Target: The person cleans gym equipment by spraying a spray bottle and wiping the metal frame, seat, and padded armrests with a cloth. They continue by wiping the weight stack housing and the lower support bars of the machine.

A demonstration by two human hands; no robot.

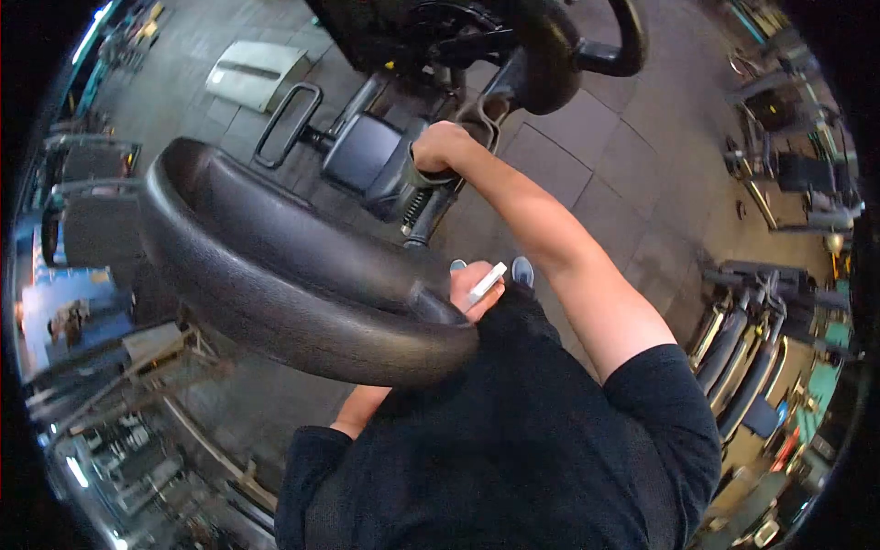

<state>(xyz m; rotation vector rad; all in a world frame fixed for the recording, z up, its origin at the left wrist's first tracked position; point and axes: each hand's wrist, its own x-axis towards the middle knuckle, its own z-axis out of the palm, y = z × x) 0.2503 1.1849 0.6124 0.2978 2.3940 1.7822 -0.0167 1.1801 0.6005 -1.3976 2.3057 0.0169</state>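
"Dark grey square floor tiles (555,161), matt and seamed, spread beneath the gym machines. What fills the foreground?"

"One big black padded loop (293,312), a long oval with a leathery skin and a dull sheen. It hides part of the left forearm."

"And the hands?"

"The right grip (442,148) is clenched on one limp grey-olive cloth (478,117), bunched in soft folds against a dark slanting bar (441,198) of the machine; the undersides of the fingers are hidden. The left grip (466,286) is closed on one slim white flat-sided object (487,283), straight-edged, held low before the black T-shirt (486,431), just beyond the near end of the padded loop."

"What sits around the cloth?"

"One smooth black rectangular pad (361,152) with rounded corners, one tight metal coil spring (415,207) below the right grip, and one squarish dark tube handle (276,120) past the pad. Beyond the cloth, one thick, rounded black cushion (547,60) and one curved black handle (634,41)."

"Anything else to count?"

"Two shoe tips (522,270), one either side of the left grip, and one pale boxy panel (275,62) with a dark stripe. The racks at both edges are too blurred to number."
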